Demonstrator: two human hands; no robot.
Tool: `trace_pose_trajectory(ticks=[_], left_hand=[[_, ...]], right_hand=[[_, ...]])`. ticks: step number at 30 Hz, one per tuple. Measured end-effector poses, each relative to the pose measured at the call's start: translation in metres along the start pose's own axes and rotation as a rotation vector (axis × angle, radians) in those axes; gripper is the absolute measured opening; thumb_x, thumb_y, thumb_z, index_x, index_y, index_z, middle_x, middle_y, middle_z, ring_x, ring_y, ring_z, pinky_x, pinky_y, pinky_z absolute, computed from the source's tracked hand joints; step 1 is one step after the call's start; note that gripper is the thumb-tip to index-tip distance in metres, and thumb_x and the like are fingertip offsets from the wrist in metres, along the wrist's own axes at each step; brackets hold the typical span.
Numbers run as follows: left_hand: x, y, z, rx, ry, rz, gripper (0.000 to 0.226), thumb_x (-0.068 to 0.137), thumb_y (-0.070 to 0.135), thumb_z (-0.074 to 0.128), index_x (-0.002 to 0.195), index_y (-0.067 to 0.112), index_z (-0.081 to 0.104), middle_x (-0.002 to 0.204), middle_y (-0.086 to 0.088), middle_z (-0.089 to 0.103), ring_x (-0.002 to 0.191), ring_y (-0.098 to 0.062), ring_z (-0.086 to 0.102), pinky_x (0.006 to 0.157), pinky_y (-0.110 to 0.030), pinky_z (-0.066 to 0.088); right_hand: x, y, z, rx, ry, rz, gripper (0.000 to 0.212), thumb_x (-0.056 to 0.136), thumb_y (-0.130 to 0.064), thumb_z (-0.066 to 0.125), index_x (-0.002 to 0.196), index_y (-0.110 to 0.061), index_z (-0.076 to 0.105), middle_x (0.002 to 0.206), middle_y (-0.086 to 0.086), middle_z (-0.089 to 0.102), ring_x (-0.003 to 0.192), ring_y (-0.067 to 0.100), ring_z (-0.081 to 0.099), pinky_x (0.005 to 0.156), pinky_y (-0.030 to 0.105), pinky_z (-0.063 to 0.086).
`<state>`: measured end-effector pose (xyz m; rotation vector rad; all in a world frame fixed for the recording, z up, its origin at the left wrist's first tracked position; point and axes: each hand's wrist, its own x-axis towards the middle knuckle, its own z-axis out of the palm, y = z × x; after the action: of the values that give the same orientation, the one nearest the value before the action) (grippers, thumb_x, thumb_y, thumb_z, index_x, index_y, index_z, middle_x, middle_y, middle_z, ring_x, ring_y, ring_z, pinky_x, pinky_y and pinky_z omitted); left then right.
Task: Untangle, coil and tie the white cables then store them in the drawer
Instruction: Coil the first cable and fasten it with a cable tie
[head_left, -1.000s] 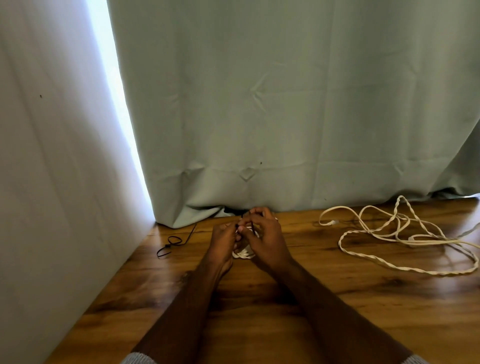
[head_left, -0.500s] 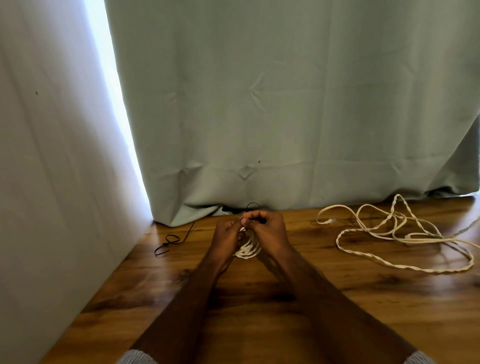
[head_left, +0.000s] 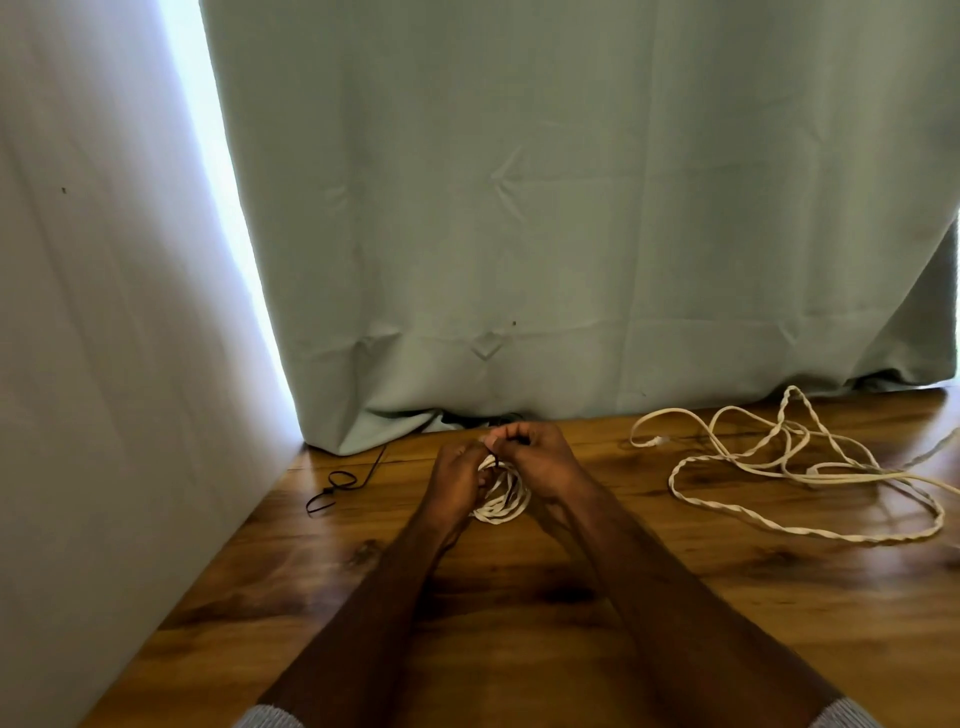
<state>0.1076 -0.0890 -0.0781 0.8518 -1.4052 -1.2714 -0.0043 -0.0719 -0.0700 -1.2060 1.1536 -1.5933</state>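
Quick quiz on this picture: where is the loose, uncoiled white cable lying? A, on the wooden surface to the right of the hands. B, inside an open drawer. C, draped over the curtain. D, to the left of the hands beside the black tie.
A: the loose white cable sprawls on the wooden surface, right of the left hand and right hand, which hold a small white coil.

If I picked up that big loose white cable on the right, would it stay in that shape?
Probably not. The loose white cable lies in limp, wandering loops on the wooden table, so it would likely droop and dangle. Its overlapping strands might snag into knots. It looks thin, so probably light.
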Motion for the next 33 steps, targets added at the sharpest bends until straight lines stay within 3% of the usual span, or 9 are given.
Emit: trace_pose_trajectory(ticks=[5,8,10,14,19,23,29,31,33], left_hand=[[-0.002,0.000,0.002,-0.012,-0.026,0.038,0.028,0.103,0.008,0.041,0.087,0.000,0.063,0.044,0.007,0.055,0.038,-0.002,0.050,0.039,-0.014,0.036],[0.000,-0.005,0.002,-0.014,0.008,0.064,0.032,0.103,0.009,0.041,0.097,-0.010,0.067,0.057,0.002,0.065,0.049,-0.006,0.059,0.045,-0.016,0.042],[0.003,-0.010,0.003,-0.013,0.038,0.078,0.034,0.104,0.015,0.041,0.102,-0.003,0.070,0.069,-0.004,0.068,0.058,-0.009,0.062,0.049,-0.019,0.045],[0.006,-0.014,0.004,0.016,0.050,0.110,0.033,0.107,0.022,0.039,0.093,0.012,0.068,0.073,0.002,0.066,0.062,-0.009,0.060,0.051,-0.021,0.044],[-0.002,-0.009,0.006,0.049,-0.011,0.165,0.020,0.098,0.011,0.056,0.082,0.020,0.062,0.069,-0.001,0.064,0.060,-0.008,0.060,0.050,-0.019,0.047],[0.001,-0.014,0.004,0.177,-0.023,0.293,0.026,0.087,0.002,0.069,0.078,0.027,0.065,0.082,-0.016,0.071,0.075,-0.026,0.069,0.066,-0.033,0.055],[0.007,-0.019,0.001,0.128,0.018,0.286,0.010,0.085,0.015,0.071,0.076,0.014,0.067,0.079,-0.018,0.070,0.073,-0.025,0.067,0.068,-0.037,0.053],[0.009,-0.021,0.000,0.124,0.026,0.260,0.012,0.085,0.016,0.071,0.076,0.010,0.067,0.073,-0.014,0.069,0.067,-0.022,0.065,0.064,-0.036,0.051],[0.009,-0.022,0.001,0.089,0.024,0.213,0.013,0.088,0.012,0.068,0.077,0.006,0.068,0.064,-0.008,0.064,0.058,-0.016,0.058,0.059,-0.031,0.045]], right_hand=[[0.003,0.000,0.003,-0.107,0.031,-0.031,0.020,0.090,-0.001,0.071,0.076,-0.015,0.070,0.087,0.013,0.075,0.083,0.023,0.070,0.084,0.039,0.058],[0.004,-0.001,0.002,-0.167,0.045,-0.056,0.019,0.087,-0.004,0.076,0.076,-0.018,0.070,0.076,0.004,0.073,0.078,0.019,0.070,0.081,0.038,0.059],[0.004,-0.002,0.000,-0.187,0.043,-0.085,0.018,0.085,-0.003,0.078,0.080,-0.018,0.070,0.071,0.000,0.069,0.074,0.016,0.068,0.077,0.034,0.058],[0.002,-0.001,-0.004,-0.133,0.057,-0.108,0.019,0.084,0.005,0.075,0.086,-0.012,0.068,0.065,-0.001,0.065,0.067,0.013,0.065,0.069,0.026,0.056],[0.001,0.000,-0.008,0.112,0.147,0.031,0.018,0.085,0.012,0.069,0.086,-0.005,0.066,0.064,0.002,0.070,0.056,0.009,0.068,0.055,0.021,0.054],[0.004,0.001,-0.012,0.132,0.162,0.058,0.016,0.082,0.011,0.074,0.084,-0.004,0.069,0.073,0.011,0.073,0.065,0.019,0.071,0.065,0.028,0.059],[0.005,0.003,-0.013,0.138,0.163,0.044,0.015,0.080,0.011,0.075,0.085,-0.002,0.071,0.081,0.018,0.075,0.070,0.022,0.072,0.069,0.032,0.060],[0.006,0.003,-0.013,0.094,0.168,0.024,0.014,0.078,0.008,0.078,0.086,-0.002,0.072,0.087,0.022,0.075,0.074,0.024,0.072,0.075,0.036,0.061],[0.007,0.002,-0.017,0.058,0.158,-0.008,0.012,0.080,0.006,0.078,0.086,-0.003,0.073,0.084,0.021,0.075,0.069,0.022,0.070,0.072,0.034,0.061]])
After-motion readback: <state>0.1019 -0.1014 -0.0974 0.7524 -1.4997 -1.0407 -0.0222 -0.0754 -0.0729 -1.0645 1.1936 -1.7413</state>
